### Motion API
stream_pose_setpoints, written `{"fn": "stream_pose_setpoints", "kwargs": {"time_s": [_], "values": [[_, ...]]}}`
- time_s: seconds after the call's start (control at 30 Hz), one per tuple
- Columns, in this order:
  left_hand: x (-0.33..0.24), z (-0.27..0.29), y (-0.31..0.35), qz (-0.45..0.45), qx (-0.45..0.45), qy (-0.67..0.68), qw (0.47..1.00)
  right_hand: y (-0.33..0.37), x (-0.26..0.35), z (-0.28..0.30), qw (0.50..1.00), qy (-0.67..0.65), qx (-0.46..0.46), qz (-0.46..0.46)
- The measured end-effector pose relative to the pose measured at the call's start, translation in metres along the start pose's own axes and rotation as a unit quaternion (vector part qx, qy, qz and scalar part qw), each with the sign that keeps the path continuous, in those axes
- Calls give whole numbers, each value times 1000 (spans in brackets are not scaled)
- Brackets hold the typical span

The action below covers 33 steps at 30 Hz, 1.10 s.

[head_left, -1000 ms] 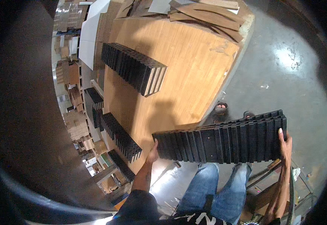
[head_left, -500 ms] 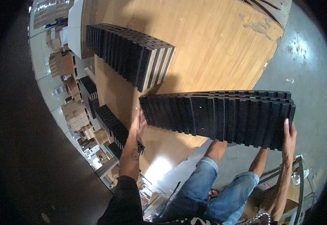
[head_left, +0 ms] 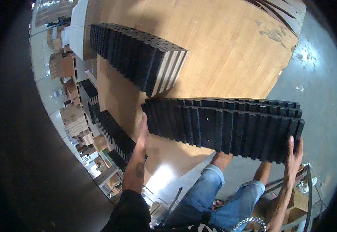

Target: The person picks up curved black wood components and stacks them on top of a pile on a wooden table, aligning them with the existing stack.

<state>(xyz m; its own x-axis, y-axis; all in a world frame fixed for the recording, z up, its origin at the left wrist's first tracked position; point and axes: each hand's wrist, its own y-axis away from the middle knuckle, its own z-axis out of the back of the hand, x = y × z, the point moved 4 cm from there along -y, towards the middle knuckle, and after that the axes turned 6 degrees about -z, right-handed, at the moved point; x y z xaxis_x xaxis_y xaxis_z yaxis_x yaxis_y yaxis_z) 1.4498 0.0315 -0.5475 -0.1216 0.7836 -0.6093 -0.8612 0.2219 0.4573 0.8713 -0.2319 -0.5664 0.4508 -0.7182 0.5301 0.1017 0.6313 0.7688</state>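
Note:
I hold a long row of black flat panels (head_left: 230,127), pressed together end to end, above the near edge of a large wooden table (head_left: 222,50). My left hand (head_left: 143,133) presses flat against the row's left end. My right hand (head_left: 294,154) presses against its right end. A second row of black panels (head_left: 137,58) with pale edges lies on the table, just beyond the held row's left end.
More black panel rows (head_left: 116,133) stand on a lower level left of the table. Shelving with cardboard boxes (head_left: 70,112) runs along the left. Grey concrete floor (head_left: 315,77) lies to the right. A metal cart frame (head_left: 307,189) stands by my right leg.
The held row has moved up and forward over the table edge, closer to the row lying on the table. Both hands stay pressed on its ends.

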Motion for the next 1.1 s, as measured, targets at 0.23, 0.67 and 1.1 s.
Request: {"fn": "stream_pose_setpoints", "kwargs": {"time_s": [0.23,0.67,1.1], "values": [[8,68,65,67,-88,175,978,46,-62,84,884,-454,-86,-69],[-95,151,36,-227,-61,374,897,7,-124,57,891,-361,250,-113],[-184,104,71,-253,-116,366,888,41,-133,67,914,-266,266,-152]]}}
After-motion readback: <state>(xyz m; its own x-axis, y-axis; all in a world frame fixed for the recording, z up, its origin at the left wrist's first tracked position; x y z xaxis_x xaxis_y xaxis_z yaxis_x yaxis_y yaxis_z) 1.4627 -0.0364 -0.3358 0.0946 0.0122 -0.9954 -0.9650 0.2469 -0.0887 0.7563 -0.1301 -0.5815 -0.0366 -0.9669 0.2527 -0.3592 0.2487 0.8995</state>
